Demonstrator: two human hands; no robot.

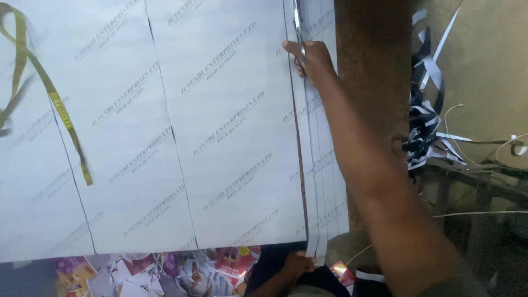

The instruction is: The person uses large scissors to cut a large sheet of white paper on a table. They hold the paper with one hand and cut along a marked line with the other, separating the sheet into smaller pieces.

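Note:
A large white sheet point(220, 126) with faint grey print lies flat, marked with thin dark lines running away from me. My right hand point(311, 58) reaches far across it and is shut on a slim metal blade point(297, 22) at a cut line near the sheet's right side. Narrow cut strips point(324, 165) lie beside that line. My left hand point(297, 265) grips the near end of these strips at the sheet's front edge.
A yellow measuring tape point(55, 99) drapes over the sheet at the left. A brown wooden surface point(374, 71) shows right of the sheet. Paper offcuts point(426, 110) pile at the right, and colourful printed scraps point(181, 272) lie on the floor below.

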